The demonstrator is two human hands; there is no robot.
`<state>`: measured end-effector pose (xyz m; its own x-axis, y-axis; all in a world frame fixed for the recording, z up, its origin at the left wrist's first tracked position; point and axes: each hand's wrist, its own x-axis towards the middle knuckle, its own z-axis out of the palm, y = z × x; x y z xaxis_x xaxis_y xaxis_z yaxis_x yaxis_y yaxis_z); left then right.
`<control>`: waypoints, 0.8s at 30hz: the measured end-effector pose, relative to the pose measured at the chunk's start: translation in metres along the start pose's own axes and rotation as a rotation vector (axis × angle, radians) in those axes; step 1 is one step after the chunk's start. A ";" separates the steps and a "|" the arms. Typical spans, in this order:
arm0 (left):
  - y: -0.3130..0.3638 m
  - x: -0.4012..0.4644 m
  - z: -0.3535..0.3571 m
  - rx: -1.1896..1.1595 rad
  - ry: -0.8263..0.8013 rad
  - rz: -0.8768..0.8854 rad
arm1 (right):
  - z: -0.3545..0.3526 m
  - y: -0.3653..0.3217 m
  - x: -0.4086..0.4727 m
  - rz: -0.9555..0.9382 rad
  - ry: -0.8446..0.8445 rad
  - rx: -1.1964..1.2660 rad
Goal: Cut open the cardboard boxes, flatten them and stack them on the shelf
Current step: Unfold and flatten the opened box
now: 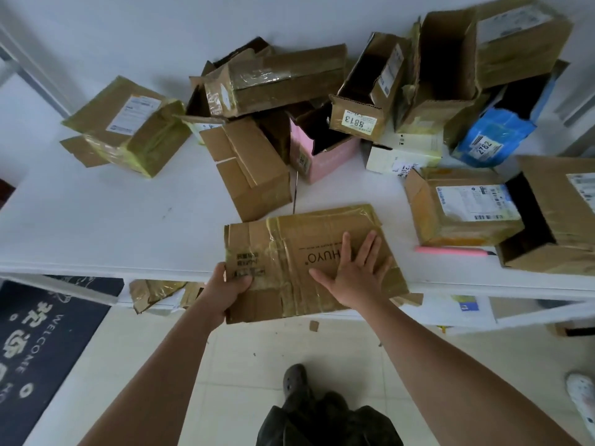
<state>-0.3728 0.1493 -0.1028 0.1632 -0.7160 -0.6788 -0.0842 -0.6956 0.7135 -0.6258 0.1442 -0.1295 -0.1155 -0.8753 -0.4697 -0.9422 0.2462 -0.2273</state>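
A big white table fills most of the view, and a heap of cardboard boxes sits on its far side, some open and some taped shut. In the heap are a pink box and a blue box. A dark mat with white letters lies on the floor at the left, by the table's near edge. A flat box lies at the near edge of the table, and part of it hangs out over the floor. It is brown with shiny tape on it. The right hand lies flat on top of the flat box with its fingers spread wide. The left hand holds the flat box's near left edge, thumb on top and fingers curled under. A pink knife lies on the table to the right of the flat box, beside a closed box with a label.
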 end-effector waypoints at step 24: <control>-0.055 -0.059 -0.182 -0.947 0.238 0.162 | 0.034 -0.270 -0.068 -0.865 0.248 0.138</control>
<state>-0.1990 0.2406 -0.0705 0.4213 -0.6954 -0.5822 0.6809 -0.1815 0.7095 -0.3534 0.1512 -0.0651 0.5349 -0.8383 0.1057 -0.6875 -0.5046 -0.5222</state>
